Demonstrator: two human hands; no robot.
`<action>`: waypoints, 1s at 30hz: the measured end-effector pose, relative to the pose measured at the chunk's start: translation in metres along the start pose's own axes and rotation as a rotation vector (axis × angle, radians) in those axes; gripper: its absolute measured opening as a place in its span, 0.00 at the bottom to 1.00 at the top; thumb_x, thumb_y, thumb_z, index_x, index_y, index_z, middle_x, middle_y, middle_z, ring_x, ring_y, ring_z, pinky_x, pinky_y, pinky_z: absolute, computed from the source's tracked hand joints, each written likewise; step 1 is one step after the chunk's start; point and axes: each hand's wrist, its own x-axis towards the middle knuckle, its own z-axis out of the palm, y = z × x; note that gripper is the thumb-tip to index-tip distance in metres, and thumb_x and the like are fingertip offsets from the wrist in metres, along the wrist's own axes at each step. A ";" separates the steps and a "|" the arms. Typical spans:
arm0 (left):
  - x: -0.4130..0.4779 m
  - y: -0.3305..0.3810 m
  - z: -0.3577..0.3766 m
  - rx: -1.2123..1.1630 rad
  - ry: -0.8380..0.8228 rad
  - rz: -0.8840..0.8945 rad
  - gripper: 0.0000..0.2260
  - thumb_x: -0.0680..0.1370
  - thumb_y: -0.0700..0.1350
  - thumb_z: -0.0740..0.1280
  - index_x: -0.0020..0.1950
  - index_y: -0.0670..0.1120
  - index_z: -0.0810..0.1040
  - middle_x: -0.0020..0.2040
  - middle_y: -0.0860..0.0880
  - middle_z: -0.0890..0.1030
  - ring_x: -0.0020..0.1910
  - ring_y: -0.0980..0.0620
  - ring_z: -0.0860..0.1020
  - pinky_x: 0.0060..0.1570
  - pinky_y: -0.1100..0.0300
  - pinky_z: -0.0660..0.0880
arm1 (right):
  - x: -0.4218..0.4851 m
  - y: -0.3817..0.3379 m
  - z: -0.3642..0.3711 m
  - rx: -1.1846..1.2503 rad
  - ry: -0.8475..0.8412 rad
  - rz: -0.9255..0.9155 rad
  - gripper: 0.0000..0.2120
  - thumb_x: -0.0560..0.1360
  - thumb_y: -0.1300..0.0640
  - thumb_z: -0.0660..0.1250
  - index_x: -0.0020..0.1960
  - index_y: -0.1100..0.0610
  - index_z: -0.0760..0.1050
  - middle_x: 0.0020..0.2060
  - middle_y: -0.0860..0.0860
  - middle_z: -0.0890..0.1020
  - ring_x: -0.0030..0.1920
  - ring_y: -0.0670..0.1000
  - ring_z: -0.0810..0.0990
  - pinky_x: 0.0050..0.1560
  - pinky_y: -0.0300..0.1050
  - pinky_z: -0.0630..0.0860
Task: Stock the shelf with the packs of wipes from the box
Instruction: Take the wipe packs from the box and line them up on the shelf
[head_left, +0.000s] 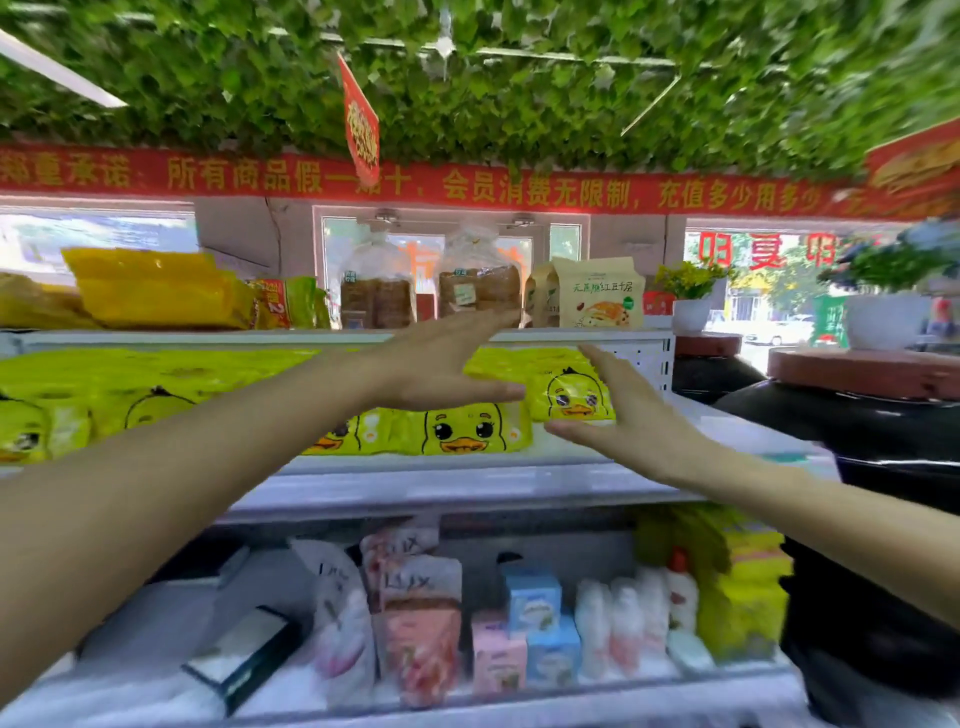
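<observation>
2 bare hands reach over the middle shelf (467, 486), both with fingers straight and spread, gripping nothing. The left hand (436, 364) hovers in front of the row of yellow duck-faced packs of wipes (467, 431) that lie along that shelf. The right hand (631, 415) is just beside the endmost pack (569, 397), on its right; whether it touches, I cannot tell. Bagged bread (376, 299) stands on the shelf above, pouches (421, 623) and small cartons (535, 597) sit below, and a black jar (883, 436) stands to the right.

Duck-print packs (470, 431) on white shelf (415, 473)
</observation>
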 end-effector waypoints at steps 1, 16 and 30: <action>-0.018 -0.004 0.003 0.054 -0.013 0.020 0.38 0.76 0.65 0.60 0.80 0.54 0.45 0.80 0.53 0.50 0.78 0.54 0.52 0.74 0.58 0.50 | -0.012 -0.013 0.006 -0.023 -0.026 -0.015 0.47 0.69 0.35 0.67 0.78 0.50 0.48 0.77 0.50 0.58 0.75 0.50 0.58 0.74 0.47 0.58; -0.257 -0.061 0.120 -0.036 -0.115 -0.223 0.42 0.73 0.74 0.50 0.79 0.54 0.42 0.80 0.50 0.48 0.78 0.51 0.52 0.76 0.48 0.50 | -0.141 -0.111 0.174 -0.281 -0.398 -0.186 0.57 0.58 0.18 0.36 0.79 0.50 0.40 0.78 0.50 0.50 0.76 0.53 0.55 0.73 0.54 0.53; -0.511 -0.041 0.399 -0.600 -0.663 -0.929 0.48 0.65 0.80 0.50 0.79 0.59 0.46 0.80 0.52 0.50 0.78 0.55 0.50 0.76 0.52 0.54 | -0.333 -0.067 0.437 0.131 -1.199 0.262 0.57 0.59 0.18 0.51 0.78 0.47 0.37 0.79 0.50 0.48 0.78 0.54 0.50 0.76 0.55 0.48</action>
